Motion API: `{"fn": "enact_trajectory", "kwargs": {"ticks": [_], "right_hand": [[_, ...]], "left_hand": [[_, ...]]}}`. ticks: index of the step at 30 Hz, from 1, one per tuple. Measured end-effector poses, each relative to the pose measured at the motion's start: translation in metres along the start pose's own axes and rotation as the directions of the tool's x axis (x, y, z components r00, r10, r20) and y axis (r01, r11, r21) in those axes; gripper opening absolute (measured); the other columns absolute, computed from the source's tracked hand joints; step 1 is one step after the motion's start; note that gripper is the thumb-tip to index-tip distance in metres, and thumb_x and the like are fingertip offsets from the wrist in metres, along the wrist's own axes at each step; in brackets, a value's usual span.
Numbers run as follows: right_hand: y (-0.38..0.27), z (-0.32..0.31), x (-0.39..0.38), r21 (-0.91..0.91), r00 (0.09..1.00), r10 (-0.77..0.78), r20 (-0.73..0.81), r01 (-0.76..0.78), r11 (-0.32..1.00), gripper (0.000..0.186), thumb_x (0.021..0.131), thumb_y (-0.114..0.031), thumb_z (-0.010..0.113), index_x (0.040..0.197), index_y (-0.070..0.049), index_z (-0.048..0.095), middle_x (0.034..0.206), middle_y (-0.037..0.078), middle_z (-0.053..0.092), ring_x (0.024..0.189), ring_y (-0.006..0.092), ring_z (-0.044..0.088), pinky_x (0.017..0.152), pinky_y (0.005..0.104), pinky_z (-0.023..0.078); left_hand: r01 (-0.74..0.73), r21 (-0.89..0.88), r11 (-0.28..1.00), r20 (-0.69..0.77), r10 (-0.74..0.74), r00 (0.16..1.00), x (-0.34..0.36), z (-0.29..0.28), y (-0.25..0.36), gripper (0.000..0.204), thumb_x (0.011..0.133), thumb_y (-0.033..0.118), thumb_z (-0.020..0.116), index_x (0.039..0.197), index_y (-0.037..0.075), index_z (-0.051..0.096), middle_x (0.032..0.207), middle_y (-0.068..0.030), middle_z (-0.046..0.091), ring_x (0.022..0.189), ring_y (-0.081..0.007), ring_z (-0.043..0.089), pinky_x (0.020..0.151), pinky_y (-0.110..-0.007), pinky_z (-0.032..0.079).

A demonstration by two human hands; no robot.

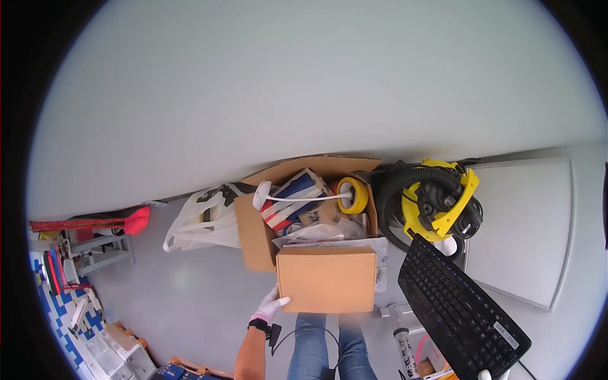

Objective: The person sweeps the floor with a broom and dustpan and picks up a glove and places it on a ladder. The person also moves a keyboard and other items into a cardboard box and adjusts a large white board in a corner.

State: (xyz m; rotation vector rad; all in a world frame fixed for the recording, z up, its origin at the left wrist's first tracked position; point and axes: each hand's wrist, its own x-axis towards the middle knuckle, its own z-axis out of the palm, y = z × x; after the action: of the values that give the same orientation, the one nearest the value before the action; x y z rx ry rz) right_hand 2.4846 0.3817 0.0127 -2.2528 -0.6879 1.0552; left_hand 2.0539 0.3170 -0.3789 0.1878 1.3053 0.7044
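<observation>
My left hand (pixel 271 305), in a white glove, grips the lower left corner of a closed brown cardboard box (pixel 327 278), its thumb on the near face. To the right a black keyboard (pixel 456 304) is held up at a slant. White gloved fingertips of my right hand (pixel 486 375) show at its lower edge; the rest of that hand is hidden or out of view. Just beyond the small box stands a large open carton (pixel 254 234) filled with mixed things, among them a roll of yellow tape (pixel 354 195) and a red, white and blue package (pixel 296 196).
A white plastic bag (pixel 206 221) leans left of the carton. On its right stands a yellow and black vacuum cleaner (pixel 437 202) with a coiled hose, beside a white board (pixel 522 221) against the wall. A grey step stool (pixel 104 250) and clear plastic bins (pixel 117 351) are at left.
</observation>
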Motion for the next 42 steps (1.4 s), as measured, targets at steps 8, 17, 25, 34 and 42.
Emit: {"fn": "enact_trajectory", "kwargs": {"ticks": [8, 17, 25, 34, 42], "right_hand": [[-0.018, 0.003, 0.012, 0.082, 0.985, -0.123, 0.12, 0.113, 0.99, 0.057, 0.076, -0.011, 0.063, 0.126, 0.0, 0.039, 0.121, 0.014, 0.045, 0.105, 0.0216, 0.045, 0.087, 0.0327, 0.04], [-0.058, 0.145, 0.084, 0.439, 0.897, -0.139, 0.421, -0.067, 0.896, 0.058, 0.071, -0.015, 0.058, 0.121, 0.007, 0.038, 0.11, 0.015, 0.053, 0.097, 0.024, 0.055, 0.086, 0.0347, 0.044], [-0.003, 0.241, 0.168, 0.284, 0.631, 0.133, 0.764, -0.514, 0.809, 0.038, 0.077, -0.003, 0.049, 0.115, 0.0, 0.046, 0.106, 0.011, 0.058, 0.092, 0.0236, 0.059, 0.082, 0.0365, 0.049], [0.031, 0.311, 0.226, 0.095, 0.528, 0.397, 0.751, -0.681, 0.726, 0.018, 0.08, -0.004, 0.05, 0.098, -0.004, 0.055, 0.094, 0.012, 0.062, 0.08, 0.025, 0.063, 0.074, 0.0369, 0.053], [0.056, 0.33, 0.269, -0.014, 0.671, 0.355, 0.651, -0.457, 0.889, 0.015, 0.089, -0.015, 0.04, 0.101, -0.008, 0.046, 0.084, 0.012, 0.061, 0.059, 0.0225, 0.06, 0.039, 0.0228, 0.044]], "left_hand": [[-0.109, 0.169, 0.98, -0.254, 0.15, 0.955, 0.001, -0.001, -0.02, 0.063, 0.079, 0.02, 0.063, 0.132, 0.002, 0.033, 0.133, -0.0139, 0.036, 0.126, -0.0256, 0.032, 0.102, -0.035, 0.028], [-0.067, 0.092, 0.994, -0.391, 0.098, 0.915, -0.026, 0.001, -0.017, 0.056, 0.084, 0.025, 0.057, 0.13, 0.002, 0.035, 0.123, -0.01, 0.046, 0.116, -0.0206, 0.041, 0.099, -0.032, 0.031], [-0.402, -0.491, 0.773, -0.53, 0.101, 0.842, -0.025, -0.012, 0.07, 0.067, 0.087, 0.048, 0.041, 0.136, 0.007, 0.022, 0.134, -0.0147, 0.032, 0.114, -0.0263, 0.04, 0.091, -0.036, 0.036], [-0.259, -0.074, 0.963, -0.63, 0.156, 0.761, 0.016, -0.047, 0.126, 0.033, 0.085, 0.012, 0.047, 0.113, -0.004, 0.052, 0.099, -0.0118, 0.06, 0.076, -0.0176, 0.06, 0.06, -0.028, 0.051], [-0.347, -0.102, 0.932, -0.668, 0.194, 0.719, 0.048, -0.038, 0.149, 0.031, 0.083, 0.007, 0.049, 0.109, -0.009, 0.051, 0.084, -0.0148, 0.059, 0.055, -0.019, 0.059, 0.042, -0.026, 0.051]]}}
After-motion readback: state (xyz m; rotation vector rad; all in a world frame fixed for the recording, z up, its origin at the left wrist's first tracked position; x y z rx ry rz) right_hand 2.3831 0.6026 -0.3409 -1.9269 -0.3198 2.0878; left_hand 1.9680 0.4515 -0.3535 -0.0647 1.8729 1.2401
